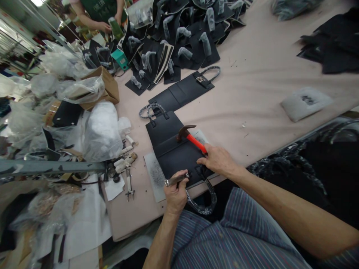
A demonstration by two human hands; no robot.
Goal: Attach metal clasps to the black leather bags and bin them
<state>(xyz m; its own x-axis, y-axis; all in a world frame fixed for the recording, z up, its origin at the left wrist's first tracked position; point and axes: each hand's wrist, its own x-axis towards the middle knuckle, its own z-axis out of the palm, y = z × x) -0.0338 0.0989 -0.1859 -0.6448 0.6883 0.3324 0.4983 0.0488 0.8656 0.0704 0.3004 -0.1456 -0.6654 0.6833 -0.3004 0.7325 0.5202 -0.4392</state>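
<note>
My right hand [219, 160] grips a claw hammer [196, 143] by its red handle, with the head over a black bag panel [183, 157]. A metal punch [176, 179] is held in my left hand [176, 196], tilted, its tip at the panel near the base of the closer handle. The plastic-wrapped bag handle [206, 212] hangs past the table edge. At the panel's far end stands another wrapped handle. Under the panel lies a pale board [157, 179]. Just beyond is a second black panel [179, 91] with a metal clasp.
Many black bag pieces with wrapped handles [183, 52] are heaped at the back. Left are plastic bags [102, 130], a cardboard box [110, 87] and small tools [129, 183]. A white block [305, 102] and black pieces [333, 45] lie right. Another person [98, 15] stands across the table.
</note>
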